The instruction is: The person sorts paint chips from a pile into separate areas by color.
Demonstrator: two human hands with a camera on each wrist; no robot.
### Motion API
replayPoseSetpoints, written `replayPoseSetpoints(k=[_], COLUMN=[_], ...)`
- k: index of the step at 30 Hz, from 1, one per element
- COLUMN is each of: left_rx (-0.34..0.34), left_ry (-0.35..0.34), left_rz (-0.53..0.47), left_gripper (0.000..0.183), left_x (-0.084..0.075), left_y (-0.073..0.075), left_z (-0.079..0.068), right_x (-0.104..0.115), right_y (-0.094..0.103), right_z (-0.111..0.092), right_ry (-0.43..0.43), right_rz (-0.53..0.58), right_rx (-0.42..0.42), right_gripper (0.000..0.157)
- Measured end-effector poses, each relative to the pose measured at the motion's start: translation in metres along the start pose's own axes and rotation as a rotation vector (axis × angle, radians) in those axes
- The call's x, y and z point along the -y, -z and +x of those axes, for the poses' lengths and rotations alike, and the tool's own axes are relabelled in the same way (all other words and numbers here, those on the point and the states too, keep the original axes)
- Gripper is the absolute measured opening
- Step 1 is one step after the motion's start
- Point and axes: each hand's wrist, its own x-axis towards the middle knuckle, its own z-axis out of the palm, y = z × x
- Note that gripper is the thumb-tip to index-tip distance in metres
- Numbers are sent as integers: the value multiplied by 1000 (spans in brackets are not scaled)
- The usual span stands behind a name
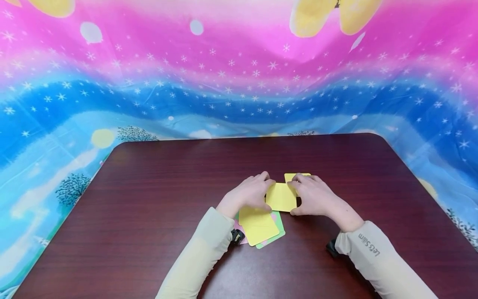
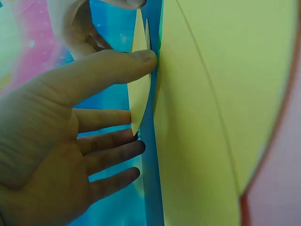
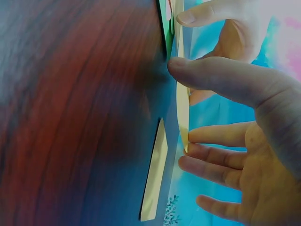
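A yellow square card (image 1: pixel 281 197) is held close over the table between both hands. My left hand (image 1: pixel 248 193) grips its left side, thumb at the near corner and fingertips at the far one. On the opposite side my right hand (image 1: pixel 317 197) pinches the card the same way. The left wrist view shows the card (image 2: pixel 138 89) edge-on between thumb and forefinger, the other fingers spread. Below the left hand lies a loose pile: a yellow card (image 1: pixel 259 228) on top, green card (image 1: pixel 280 227) and pink card underneath. Another yellow card (image 1: pixel 293 177) lies partly hidden behind the right hand.
The dark brown wooden table (image 1: pixel 149 199) has rounded far corners. A colourful curtain (image 1: pixel 239 74) with snowflakes hangs behind it. Black straps with devices sit under both wrists, one of them a black device (image 1: pixel 331 248) at the right cuff.
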Motion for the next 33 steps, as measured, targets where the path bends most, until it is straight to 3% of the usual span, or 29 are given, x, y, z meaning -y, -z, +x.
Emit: replayPoseSetpoints(k=[26,33], left_rx=[-39,-28], left_ry=[53,57], left_rz=[110,91], left_gripper=[80,79], left_x=[-14,-17], left_y=[-7,-5], left_z=[23,26], right_x=[-23,-28], right_y=[4,5], right_z=[3,3], right_ry=[-24,-49], right_rz=[14,11], right_rx=[26,48], right_gripper=[76,72])
